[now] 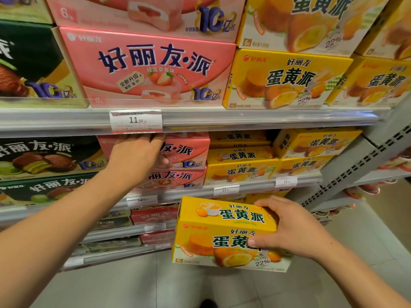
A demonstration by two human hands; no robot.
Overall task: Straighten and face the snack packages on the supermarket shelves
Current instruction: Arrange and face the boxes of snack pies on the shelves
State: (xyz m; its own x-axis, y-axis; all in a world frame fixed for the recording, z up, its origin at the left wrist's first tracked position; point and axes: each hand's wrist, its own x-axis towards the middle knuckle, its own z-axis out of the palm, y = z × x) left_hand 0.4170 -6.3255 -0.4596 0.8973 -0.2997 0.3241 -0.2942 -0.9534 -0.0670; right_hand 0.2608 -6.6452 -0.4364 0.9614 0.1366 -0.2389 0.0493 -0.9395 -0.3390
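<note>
The grey metal supermarket shelves point(222, 117) are full of cardboard snack boxes, pink ones in the middle, yellow ones to the right and dark green ones to the left. Below the white price tag point(135, 120), the left hand point(135, 155) lies on the top pink strawberry pie box point(186, 152) of the second shelf, its fingers spread over the box's front and top edge. Lower and to the right of that tag, the right hand point(287, 230) holds a yellow custard pie box point(222, 232) in front of the shelves, with the fingers closed around its right end.
</note>
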